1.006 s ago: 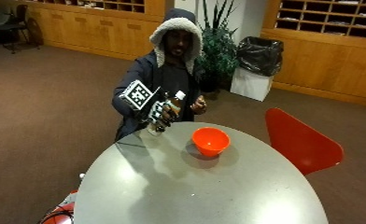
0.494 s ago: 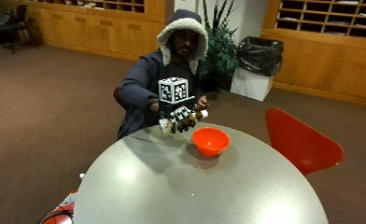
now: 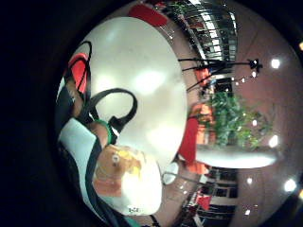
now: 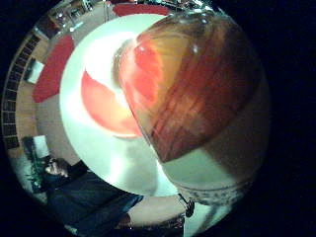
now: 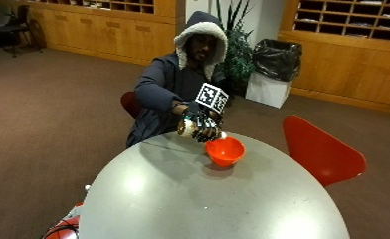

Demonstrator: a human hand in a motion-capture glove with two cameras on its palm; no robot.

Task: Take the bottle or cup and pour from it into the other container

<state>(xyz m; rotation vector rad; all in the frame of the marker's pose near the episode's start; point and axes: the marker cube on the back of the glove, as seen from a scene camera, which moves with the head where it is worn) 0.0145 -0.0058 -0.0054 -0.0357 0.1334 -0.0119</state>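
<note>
Right hand [image 5: 200,124] grips bottle [image 5: 194,128], tipped over orange bowl [image 5: 224,151] near tabletop [image 5: 208,199] far edge | Risk: mouth barely over rim; stream may spill onto tabletop.

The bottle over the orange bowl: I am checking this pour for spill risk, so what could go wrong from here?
1. The bottle, held tipped on its side in the gloved right hand, has its mouth near the rim of the orange bowl, not over the middle; the stream may land on the table.
2. The bowl looks light and stands free, with no hand on it; a knock from the bottle could shift or tip it.
</note>
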